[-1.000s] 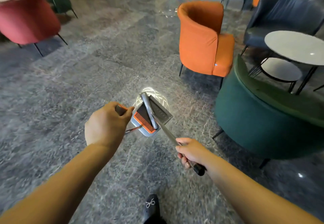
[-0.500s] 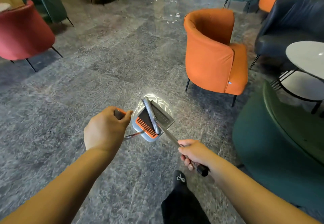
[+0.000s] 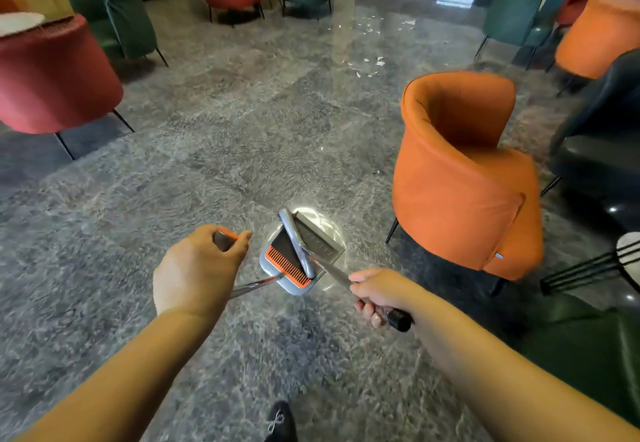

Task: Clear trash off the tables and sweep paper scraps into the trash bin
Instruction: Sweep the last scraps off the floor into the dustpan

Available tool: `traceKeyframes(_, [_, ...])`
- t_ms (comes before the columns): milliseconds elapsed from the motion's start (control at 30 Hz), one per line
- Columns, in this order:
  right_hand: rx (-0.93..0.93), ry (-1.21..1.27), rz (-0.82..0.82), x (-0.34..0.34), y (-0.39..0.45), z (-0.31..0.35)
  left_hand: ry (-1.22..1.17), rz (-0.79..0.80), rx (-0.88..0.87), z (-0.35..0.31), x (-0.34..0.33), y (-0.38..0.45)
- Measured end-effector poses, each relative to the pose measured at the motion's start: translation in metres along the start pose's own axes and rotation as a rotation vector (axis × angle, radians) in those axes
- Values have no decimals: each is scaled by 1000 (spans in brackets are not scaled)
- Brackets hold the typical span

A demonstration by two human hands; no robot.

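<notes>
A grey dustpan [image 3: 301, 258] with an orange comb edge is carried low over the grey marble floor [image 3: 214, 150], its metal handle gripped by the left hand [image 3: 197, 272] with the fingers curled round the orange-tipped end. The broom [image 3: 299, 244] is laid across the dustpan, and its shaft is clasped in the right hand [image 3: 379, 294] near the black end cap. White paper scraps [image 3: 372, 65] are scattered on the floor far ahead, beyond the orange armchair [image 3: 464, 178]; no trash bin is seen.
</notes>
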State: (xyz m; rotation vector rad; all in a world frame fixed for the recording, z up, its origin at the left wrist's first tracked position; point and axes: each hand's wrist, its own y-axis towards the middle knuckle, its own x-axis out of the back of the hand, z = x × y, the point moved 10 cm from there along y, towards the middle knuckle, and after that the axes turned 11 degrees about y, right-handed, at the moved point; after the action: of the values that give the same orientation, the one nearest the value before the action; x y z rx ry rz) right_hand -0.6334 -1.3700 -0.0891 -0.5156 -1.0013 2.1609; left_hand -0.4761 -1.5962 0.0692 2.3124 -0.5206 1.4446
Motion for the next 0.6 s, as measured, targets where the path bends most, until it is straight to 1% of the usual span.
traceKeyframes(200, [-15,-13,35,-30,75,104,2,9,7,-7,-21,129])
traceKeyframes(300, [5,0,15,-46,116,157,12,26,-18,-13,-29,197])
traceKeyframes(433, [13,35,1,-56,165,216,31,33,-55,-28,-34,278])
traceKeyframes(600, [23,77,16,-62,206,283,28,11,-94,-49,-46,364])
